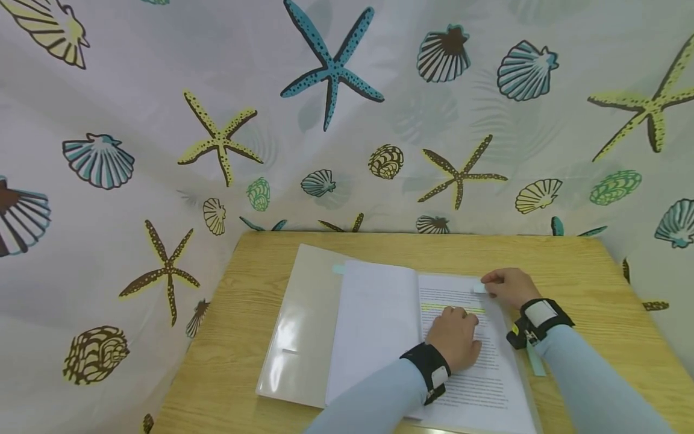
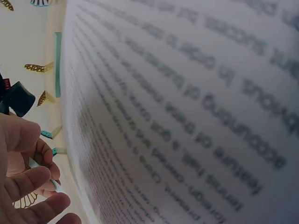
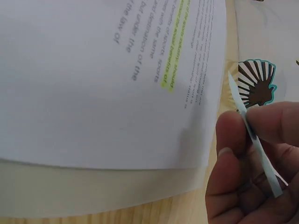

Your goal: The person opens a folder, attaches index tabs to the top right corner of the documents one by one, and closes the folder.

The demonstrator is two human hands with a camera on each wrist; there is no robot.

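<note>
An open document folder [image 1: 295, 337] lies on the table with a blank white page [image 1: 376, 313] turned to the left. On its right side is a printed page [image 1: 477, 392] with a yellow-highlighted line [image 3: 174, 51]. My left hand [image 1: 454, 339] rests on this page just below the highlight, fingers loosely bent. Near the page's upper right corner, my right hand [image 1: 512, 288] pinches a pale blue sticky note [image 3: 261, 151] between thumb and fingers. In the right wrist view the note is seen nearly edge-on, above the page's edge.
Another pale blue tab [image 1: 338, 269] sticks out at the top of the left pages. A light teal strip [image 1: 535, 360] lies by the folder's right edge, under the right wrist. Behind the wooden table [image 1: 255, 265] hangs a curtain [image 1: 379, 199] printed with shells and starfish.
</note>
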